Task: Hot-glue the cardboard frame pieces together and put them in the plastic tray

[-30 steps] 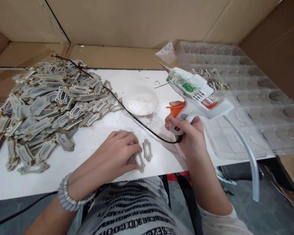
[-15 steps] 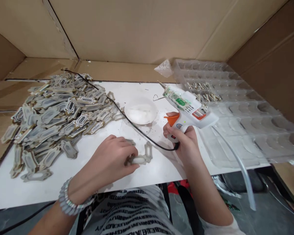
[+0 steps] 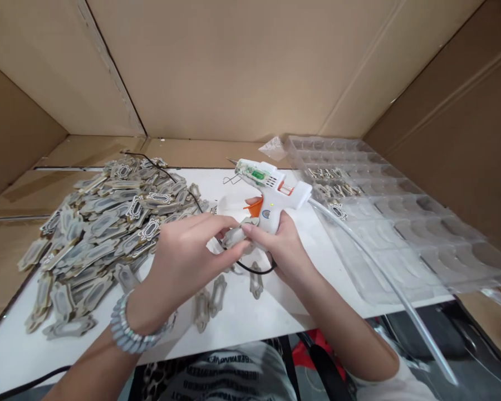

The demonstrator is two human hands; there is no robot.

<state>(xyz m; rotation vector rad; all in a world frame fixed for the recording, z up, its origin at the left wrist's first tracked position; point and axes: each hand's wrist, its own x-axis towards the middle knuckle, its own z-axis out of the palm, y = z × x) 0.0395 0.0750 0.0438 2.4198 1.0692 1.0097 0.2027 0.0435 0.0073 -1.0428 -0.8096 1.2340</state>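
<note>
1. Our left hand (image 3: 187, 250) pinches a small grey frame (image 3: 236, 236) between thumb and fingers, just on the near side of the glue gun (image 3: 271, 192).
2. Our right hand (image 3: 286, 245) is wrapped around the gun's handle, its thumb meeting the frame's right end; the nozzle points far left.
3. A clear glue stick (image 3: 384, 284) trails from the gun towards the near right.
4. We have a heap of frames (image 3: 104, 228) at left and a few loose frames (image 3: 218, 294) near us on the white tabletop (image 3: 242, 328).
5. At right lies a clear compartment tray (image 3: 426, 220), small pieces (image 3: 336, 189) in its left part.
</note>
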